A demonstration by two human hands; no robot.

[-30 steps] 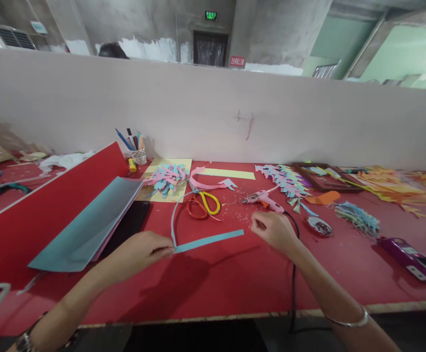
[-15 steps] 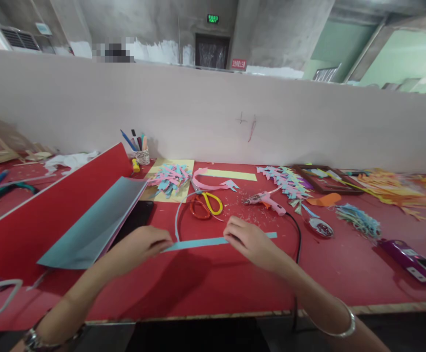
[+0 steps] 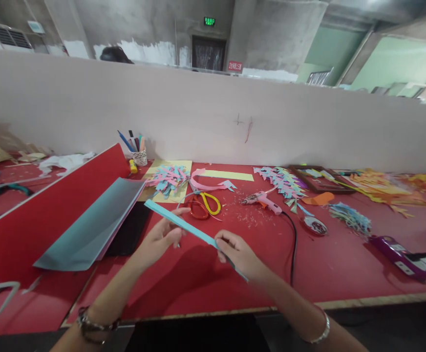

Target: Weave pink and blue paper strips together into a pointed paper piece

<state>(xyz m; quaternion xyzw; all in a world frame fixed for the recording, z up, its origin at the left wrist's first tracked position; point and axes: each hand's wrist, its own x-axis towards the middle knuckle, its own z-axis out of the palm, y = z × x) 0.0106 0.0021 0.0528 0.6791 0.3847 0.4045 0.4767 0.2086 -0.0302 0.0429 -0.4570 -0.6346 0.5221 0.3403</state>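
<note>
A narrow light-blue paper strip (image 3: 189, 226) slants above the red table, its upper left end free. Near its lower right part, my right hand (image 3: 237, 252) pinches it between thumb and fingers. My left hand (image 3: 163, 239) is behind the strip's left half with thumb and fingers apart; whether it touches the strip I cannot tell. Just beyond the hands lie scissors (image 3: 213, 204) with one yellow and one red handle loop. A pink curved paper band (image 3: 207, 187) and a heap of cut pink and blue paper pieces (image 3: 169, 180) are farther back.
Leaning sheets of blue paper (image 3: 92, 225) and a red board (image 3: 59, 195) stand at left. A pink glue gun (image 3: 266, 201) trails a black cord. Right of it are a fringed paper strand (image 3: 282, 181), a spoon (image 3: 314, 225) and a purple power strip (image 3: 399, 256).
The blue strip has gone from nearly level to slanting, its left end raised. My left hand has let go of that end and spread its fingers; my right hand still grips the strip.
</note>
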